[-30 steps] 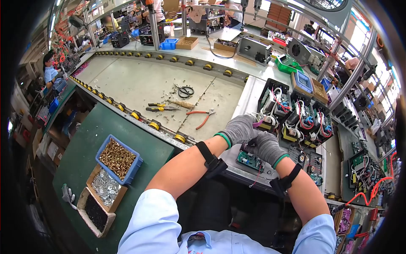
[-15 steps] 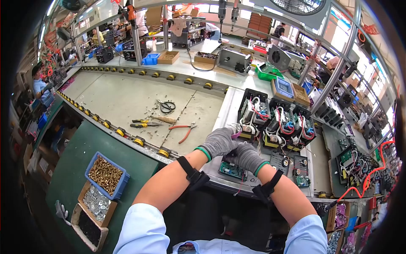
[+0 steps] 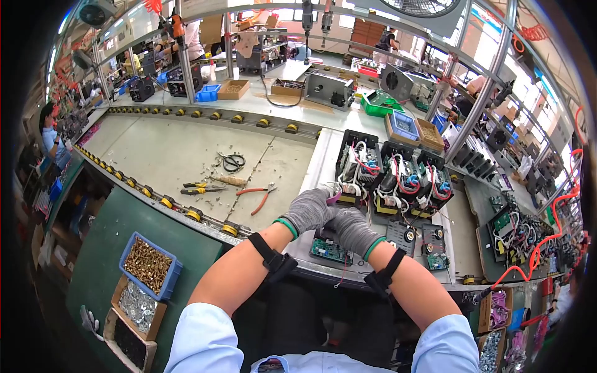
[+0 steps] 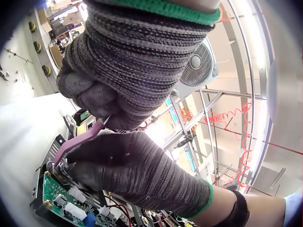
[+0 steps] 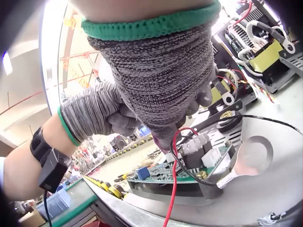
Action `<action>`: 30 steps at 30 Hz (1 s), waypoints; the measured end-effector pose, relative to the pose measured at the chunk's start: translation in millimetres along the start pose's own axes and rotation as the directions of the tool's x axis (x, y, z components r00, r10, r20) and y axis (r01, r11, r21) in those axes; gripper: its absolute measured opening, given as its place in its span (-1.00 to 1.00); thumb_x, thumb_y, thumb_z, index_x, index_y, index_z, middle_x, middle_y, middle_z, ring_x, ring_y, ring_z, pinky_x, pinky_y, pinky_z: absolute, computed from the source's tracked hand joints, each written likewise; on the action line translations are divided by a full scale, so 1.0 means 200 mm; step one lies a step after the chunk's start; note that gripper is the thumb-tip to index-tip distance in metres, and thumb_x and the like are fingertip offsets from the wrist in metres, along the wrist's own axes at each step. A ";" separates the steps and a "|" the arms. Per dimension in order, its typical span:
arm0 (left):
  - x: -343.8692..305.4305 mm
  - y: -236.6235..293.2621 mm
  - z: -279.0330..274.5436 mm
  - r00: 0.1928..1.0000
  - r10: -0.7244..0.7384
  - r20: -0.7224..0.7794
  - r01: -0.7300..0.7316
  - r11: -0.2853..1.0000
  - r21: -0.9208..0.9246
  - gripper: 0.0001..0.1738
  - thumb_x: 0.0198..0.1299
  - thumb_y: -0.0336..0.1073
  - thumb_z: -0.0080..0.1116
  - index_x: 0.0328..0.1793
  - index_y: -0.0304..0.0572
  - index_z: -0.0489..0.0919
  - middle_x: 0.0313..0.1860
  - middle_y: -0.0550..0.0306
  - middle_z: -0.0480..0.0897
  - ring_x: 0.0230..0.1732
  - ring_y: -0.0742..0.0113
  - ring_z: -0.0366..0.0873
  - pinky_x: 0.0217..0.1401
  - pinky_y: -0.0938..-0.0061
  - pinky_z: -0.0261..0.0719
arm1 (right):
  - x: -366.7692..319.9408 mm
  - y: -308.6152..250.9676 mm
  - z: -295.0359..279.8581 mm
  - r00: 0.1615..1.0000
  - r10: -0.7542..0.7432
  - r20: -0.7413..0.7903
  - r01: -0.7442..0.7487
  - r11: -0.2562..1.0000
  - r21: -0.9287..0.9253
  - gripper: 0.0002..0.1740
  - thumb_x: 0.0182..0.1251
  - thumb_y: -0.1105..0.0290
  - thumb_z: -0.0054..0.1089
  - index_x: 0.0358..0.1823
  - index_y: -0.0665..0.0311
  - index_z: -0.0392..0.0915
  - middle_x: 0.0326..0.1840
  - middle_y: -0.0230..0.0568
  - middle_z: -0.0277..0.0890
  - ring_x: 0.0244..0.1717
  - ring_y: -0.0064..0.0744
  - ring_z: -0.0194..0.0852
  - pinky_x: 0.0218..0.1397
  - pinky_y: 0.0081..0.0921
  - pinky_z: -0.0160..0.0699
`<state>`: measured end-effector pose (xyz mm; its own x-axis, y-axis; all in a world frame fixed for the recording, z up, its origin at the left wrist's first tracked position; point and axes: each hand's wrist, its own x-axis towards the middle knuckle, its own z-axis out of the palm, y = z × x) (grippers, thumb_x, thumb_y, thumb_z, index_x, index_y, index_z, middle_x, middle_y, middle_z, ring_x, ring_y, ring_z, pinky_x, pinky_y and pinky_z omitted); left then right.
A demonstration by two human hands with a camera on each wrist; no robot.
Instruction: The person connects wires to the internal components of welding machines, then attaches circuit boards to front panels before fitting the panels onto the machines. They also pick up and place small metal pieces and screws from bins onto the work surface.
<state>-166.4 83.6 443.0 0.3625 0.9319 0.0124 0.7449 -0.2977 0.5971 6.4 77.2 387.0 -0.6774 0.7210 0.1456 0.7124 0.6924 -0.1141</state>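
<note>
Still, the left hand (image 3: 309,211) keeps its curled fingers closed on one end of a purple strip (image 4: 81,138), as it did half a second ago. The right hand (image 3: 354,230) bunches up just beside it, touching or nearly so, with the strip running along its thumb side; whether its fingers have hold of it too, I cannot tell. In the head view the strip sits between the hands, at the near end of the leftmost of three open black units (image 3: 359,163), in the same spot as before.

Below the hands lies a green board (image 3: 331,250), its red lead (image 5: 173,201) hanging past the right fingertips. A little farther right are two grey plates (image 3: 401,238), also unmoved.

What has changed is mostly the head camera's aim: units, hands and bench have all slid left in the view together. Out to the left, the yellow pliers (image 3: 202,188), red cutters (image 3: 256,198) and black scissors (image 3: 233,163) keep their places among the scraps, and the blue bin (image 3: 169,283) of brass pieces stays by the carton (image 3: 153,324) of washers. At far left, another worker (image 3: 50,137) has shifted posture slightly.
</note>
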 end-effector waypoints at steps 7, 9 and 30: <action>-0.01 0.00 0.00 0.999 -0.033 0.011 0.033 0.999 -0.015 -0.56 0.13 -0.06 0.26 -0.04 -0.29 0.68 -0.20 -0.25 0.73 -0.07 -0.15 0.71 0.12 0.13 0.62 | -0.01 -0.05 -0.04 0.995 0.094 0.014 -0.095 0.995 0.020 -0.65 0.24 0.07 0.37 -0.01 0.02 0.71 -0.08 -0.14 0.71 -0.04 -0.03 0.70 0.06 -0.15 0.66; 0.00 -0.01 0.02 0.999 -0.032 0.009 0.032 0.999 0.002 -0.57 0.13 -0.07 0.26 -0.05 -0.29 0.68 -0.20 -0.25 0.73 -0.08 -0.15 0.71 0.11 0.13 0.62 | 0.00 -0.07 -0.07 0.989 0.126 0.074 -0.128 0.991 0.026 -0.63 0.25 0.06 0.37 0.01 0.03 0.70 -0.07 -0.15 0.71 -0.04 -0.03 0.70 0.06 -0.15 0.66; 0.00 0.00 0.03 1.000 -0.008 -0.007 0.008 0.999 0.039 -0.59 0.15 -0.10 0.26 -0.02 -0.28 0.67 -0.20 -0.24 0.74 -0.08 -0.15 0.72 0.09 0.13 0.63 | 0.00 -0.07 -0.19 0.918 0.240 0.316 -0.225 0.971 -0.083 -0.57 0.34 -0.12 0.19 -0.11 0.04 0.78 -0.20 -0.13 0.75 -0.12 -0.06 0.74 -0.02 -0.11 0.69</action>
<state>-163.0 83.1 438.8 0.3527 0.9357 0.0129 0.7690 -0.2977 0.5657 3.4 66.9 426.3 -0.5089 0.8363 -0.2040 0.8593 0.5077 -0.0623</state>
